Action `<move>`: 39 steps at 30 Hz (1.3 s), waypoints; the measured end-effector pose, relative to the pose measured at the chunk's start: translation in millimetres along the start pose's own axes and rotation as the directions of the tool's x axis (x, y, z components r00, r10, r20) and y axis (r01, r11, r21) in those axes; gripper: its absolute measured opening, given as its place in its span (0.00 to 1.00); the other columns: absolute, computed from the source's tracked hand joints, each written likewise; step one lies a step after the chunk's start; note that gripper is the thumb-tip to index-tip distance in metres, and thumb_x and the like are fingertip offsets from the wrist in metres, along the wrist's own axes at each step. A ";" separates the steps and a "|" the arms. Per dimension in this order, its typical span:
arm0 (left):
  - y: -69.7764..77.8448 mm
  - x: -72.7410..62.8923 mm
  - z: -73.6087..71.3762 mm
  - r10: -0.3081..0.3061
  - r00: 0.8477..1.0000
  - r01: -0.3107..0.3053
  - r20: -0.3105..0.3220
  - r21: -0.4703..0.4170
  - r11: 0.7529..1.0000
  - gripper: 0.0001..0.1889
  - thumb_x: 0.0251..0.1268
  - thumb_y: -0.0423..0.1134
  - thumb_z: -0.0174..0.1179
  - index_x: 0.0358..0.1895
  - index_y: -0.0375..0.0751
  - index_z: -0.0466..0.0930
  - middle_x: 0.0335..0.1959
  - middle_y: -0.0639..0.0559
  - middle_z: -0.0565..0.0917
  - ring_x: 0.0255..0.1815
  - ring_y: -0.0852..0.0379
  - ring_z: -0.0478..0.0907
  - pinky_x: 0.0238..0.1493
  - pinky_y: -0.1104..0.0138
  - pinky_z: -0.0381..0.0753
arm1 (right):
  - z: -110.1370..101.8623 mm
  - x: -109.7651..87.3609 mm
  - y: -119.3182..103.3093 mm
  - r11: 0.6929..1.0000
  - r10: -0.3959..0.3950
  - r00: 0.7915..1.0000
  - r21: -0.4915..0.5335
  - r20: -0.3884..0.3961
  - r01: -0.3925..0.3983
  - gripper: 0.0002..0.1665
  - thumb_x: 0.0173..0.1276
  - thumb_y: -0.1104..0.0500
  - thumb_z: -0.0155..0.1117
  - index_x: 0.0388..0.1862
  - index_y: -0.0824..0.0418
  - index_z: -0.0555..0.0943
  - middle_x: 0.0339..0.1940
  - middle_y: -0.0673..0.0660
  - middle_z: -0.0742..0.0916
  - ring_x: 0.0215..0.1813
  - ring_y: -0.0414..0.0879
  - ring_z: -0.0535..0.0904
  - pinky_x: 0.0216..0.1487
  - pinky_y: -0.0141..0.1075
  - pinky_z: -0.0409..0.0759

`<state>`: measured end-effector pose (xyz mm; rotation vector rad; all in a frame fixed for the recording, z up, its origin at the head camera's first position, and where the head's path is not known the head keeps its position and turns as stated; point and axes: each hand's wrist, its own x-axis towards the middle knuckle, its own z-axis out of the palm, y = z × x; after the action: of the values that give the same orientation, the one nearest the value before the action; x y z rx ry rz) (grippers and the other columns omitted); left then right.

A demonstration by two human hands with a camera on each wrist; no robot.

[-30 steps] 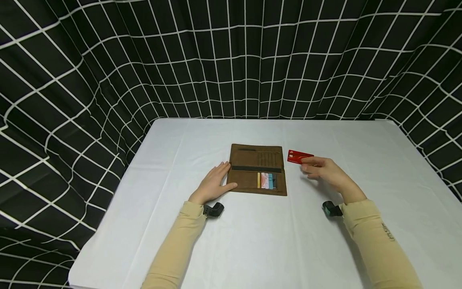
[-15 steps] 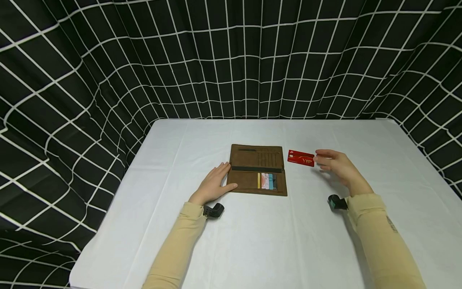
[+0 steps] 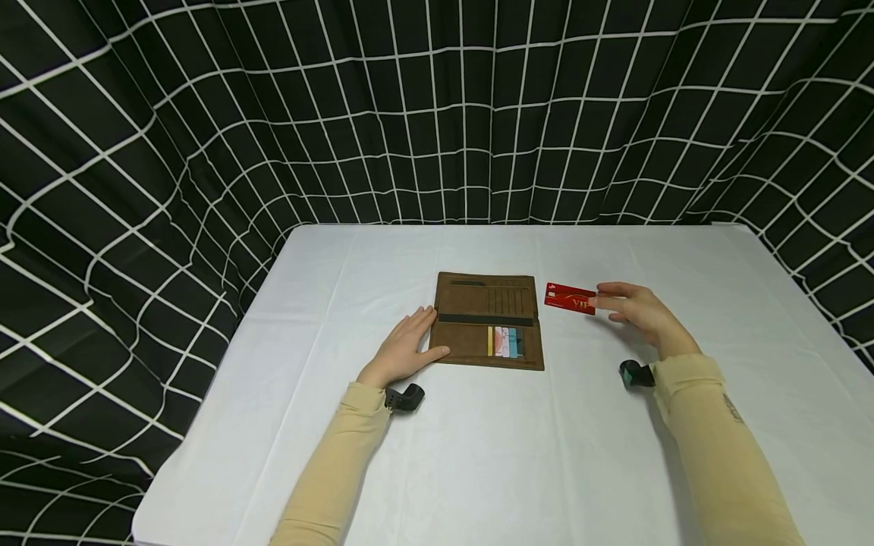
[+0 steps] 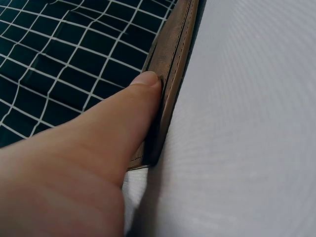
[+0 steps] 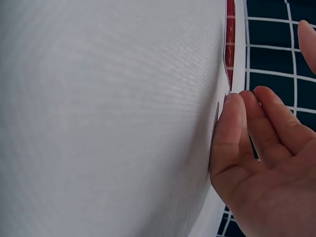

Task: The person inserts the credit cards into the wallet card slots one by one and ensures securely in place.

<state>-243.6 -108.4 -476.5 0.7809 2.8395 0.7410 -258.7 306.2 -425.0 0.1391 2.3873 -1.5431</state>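
Observation:
A brown wallet [image 3: 486,356] lies spread flat on the white table, with several colourful cards [image 3: 504,342] in the slots of its near half. My left hand [image 3: 403,350] rests on its left edge. The left wrist view has the thumb [image 4: 140,94] on the leather near a corner. Right of the wallet lies a red card [image 3: 568,297] with gold "VIP" lettering, lying flat. At its right end is my right hand [image 3: 638,315], a fingertip overlapping the card in the head view. In the right wrist view the thumb [image 5: 308,47] stands apart from the loosely bent fingers.
White cloth covers the table [image 3: 478,470]. A black curtain with a white grid [image 3: 478,114] hangs behind it and along both sides. Each wrist carries a small black camera, such as the left wrist camera [image 3: 406,397].
My right hand has drawn back to the right from over the red card, uncovering its lettering, then edged slightly left again. The left hand, wallet and red card have stayed in place.

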 end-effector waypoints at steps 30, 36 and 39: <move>1.1 -0.4 -0.5 -0.010 1.000 0.010 0.004 0.011 1.000 0.42 0.64 0.62 0.49 0.72 0.38 0.49 0.73 0.48 0.49 0.73 0.57 0.40 0.70 0.66 0.37 | 5.2 19.8 2.1 0.983 0.049 0.997 -0.174 -0.054 -0.057 0.44 0.61 0.52 0.66 0.68 0.72 0.59 0.62 0.71 0.65 0.56 0.60 0.60 0.46 0.40 0.71; 1.0 0.1 -0.2 -0.009 1.000 0.009 0.004 0.015 1.000 0.42 0.64 0.62 0.49 0.72 0.38 0.49 0.73 0.48 0.49 0.73 0.57 0.40 0.70 0.66 0.36 | 8.2 21.6 3.1 0.971 0.012 0.999 -0.236 -0.049 -0.023 0.44 0.57 0.56 0.69 0.66 0.72 0.60 0.56 0.70 0.66 0.53 0.59 0.61 0.45 0.39 0.70; 0.6 0.5 0.3 -0.014 1.000 0.014 0.008 0.016 1.000 0.42 0.64 0.62 0.49 0.73 0.39 0.49 0.73 0.49 0.49 0.73 0.58 0.40 0.69 0.67 0.36 | 9.2 21.8 3.5 0.965 -0.008 0.999 -0.261 -0.051 -0.006 0.42 0.56 0.58 0.69 0.65 0.73 0.61 0.54 0.70 0.66 0.51 0.59 0.62 0.45 0.40 0.70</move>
<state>-243.7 -107.6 -476.5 0.7635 2.8437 0.7131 -276.9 297.6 -438.1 0.1217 2.6042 -1.2234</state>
